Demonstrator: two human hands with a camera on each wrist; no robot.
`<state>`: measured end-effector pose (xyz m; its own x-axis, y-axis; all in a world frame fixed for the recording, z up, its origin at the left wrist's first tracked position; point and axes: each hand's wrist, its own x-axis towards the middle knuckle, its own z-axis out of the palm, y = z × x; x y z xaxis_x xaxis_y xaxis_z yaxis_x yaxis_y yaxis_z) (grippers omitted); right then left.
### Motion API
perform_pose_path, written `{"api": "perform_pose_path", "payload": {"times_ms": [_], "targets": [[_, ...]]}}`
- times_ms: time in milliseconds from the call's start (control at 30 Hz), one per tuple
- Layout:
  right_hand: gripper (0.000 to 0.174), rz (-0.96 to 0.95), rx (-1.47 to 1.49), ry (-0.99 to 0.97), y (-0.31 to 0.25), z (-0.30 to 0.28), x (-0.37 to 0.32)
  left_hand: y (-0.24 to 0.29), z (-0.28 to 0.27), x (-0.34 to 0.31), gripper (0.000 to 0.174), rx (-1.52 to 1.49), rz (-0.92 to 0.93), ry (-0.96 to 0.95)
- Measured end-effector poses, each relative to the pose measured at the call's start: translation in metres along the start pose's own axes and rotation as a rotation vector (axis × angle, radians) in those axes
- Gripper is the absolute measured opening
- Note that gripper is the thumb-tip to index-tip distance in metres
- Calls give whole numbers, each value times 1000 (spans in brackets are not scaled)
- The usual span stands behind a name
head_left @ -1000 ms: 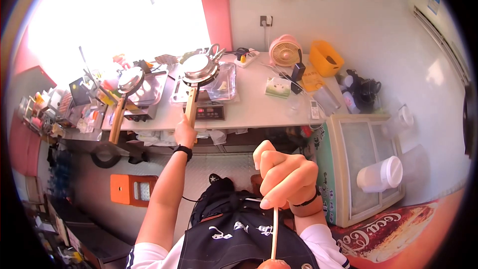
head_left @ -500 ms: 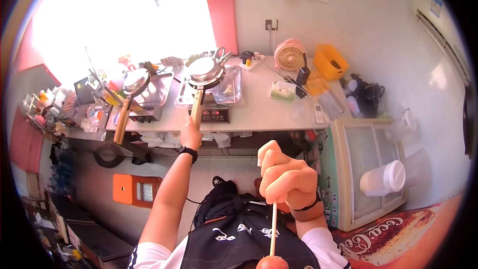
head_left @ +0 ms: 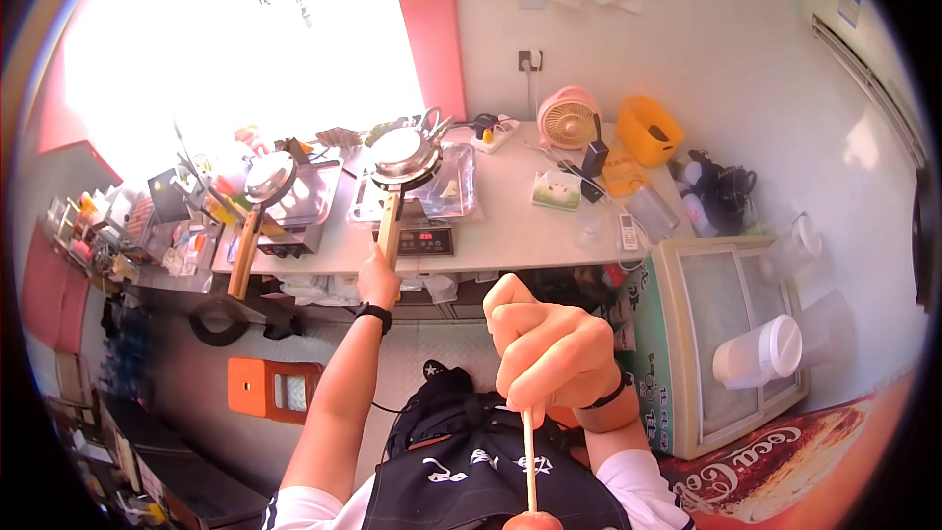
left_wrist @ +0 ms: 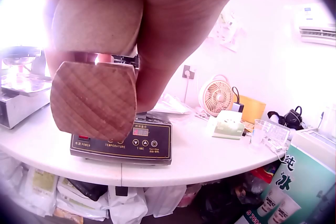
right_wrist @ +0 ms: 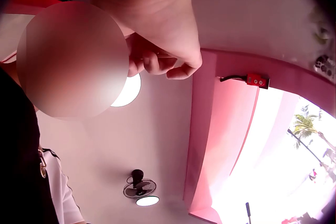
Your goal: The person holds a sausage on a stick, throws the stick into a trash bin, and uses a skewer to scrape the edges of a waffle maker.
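Note:
My left hand grips the wooden handles of a round metal press iron on the counter. In the left wrist view the blunt end of the lower handle faces the camera, a narrow gap below the upper one. Raised before the apron, my right hand has its fingers curled and pinches a thin wooden stick. At the stick's lower end a rounded reddish thing is cut off by the frame edge. The right wrist view shows the bent fingers; a blurred disc covers what lies beside them.
A second round iron stands to the left, its wooden handle jutting past the counter edge. A control panel is under the gripped iron. Right are a pink fan, yellow bin and chest freezer. An orange stool stands below.
The right hand has shifted slightly left with the stick, and less of the reddish thing shows. The left hand stays on the handles. The whole head view has moved a little.

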<state>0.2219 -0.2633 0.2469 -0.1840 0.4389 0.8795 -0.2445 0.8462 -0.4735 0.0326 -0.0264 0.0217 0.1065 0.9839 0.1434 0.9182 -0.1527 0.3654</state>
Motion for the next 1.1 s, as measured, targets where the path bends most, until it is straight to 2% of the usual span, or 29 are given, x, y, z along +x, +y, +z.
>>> {"api": "perform_pose_path", "payload": {"times_ms": [67, 233, 300, 367, 433, 533, 600, 733, 800, 933, 1000, 1100], "targets": [[21, 10, 0, -1, -1, 0, 2, -6, 7, 5, 57, -19, -9, -12], [23, 36, 5, 26, -1, -1, 2, -5, 7, 5, 54, -11, -18, -11], [16, 25, 1, -22, -1, -6, 0, -3, 6, 5, 54, -12, -20, -3], [17, 25, -1, -7, 0, -6, 0, 0, 1, 1, 47, 7, -14, -3], [18, 22, 0, 7, -1, -7, -1, 2, -2, 0, 47, 3, -8, -13], [21, 18, -29, 23, -2, -5, -1, 3, -5, -2, 48, 2, -9, -24], [33, 7, -70, 115, -1, 2, 1, 4, -5, -1, 49, 2, -12, -28], [35, 39, -12, 164, -1, 6, -1, 3, -5, -2, 49, -3, -5, -23], [34, 33, -8, 91, 0, 5, -3, 4, -5, -2, 49, -12, 1, -17], [30, 96, 43, 85, -2, 7, -5, 5, -7, -2, 49, -7, 2, -6], [23, 157, 130, -34, 0, 2, -7, 4, -5, -2, 49, -5, 2, -14], [24, 107, 130, -54, 4, 0, -4, -1, -1, -1, 50, -7, 16, -13]]}}
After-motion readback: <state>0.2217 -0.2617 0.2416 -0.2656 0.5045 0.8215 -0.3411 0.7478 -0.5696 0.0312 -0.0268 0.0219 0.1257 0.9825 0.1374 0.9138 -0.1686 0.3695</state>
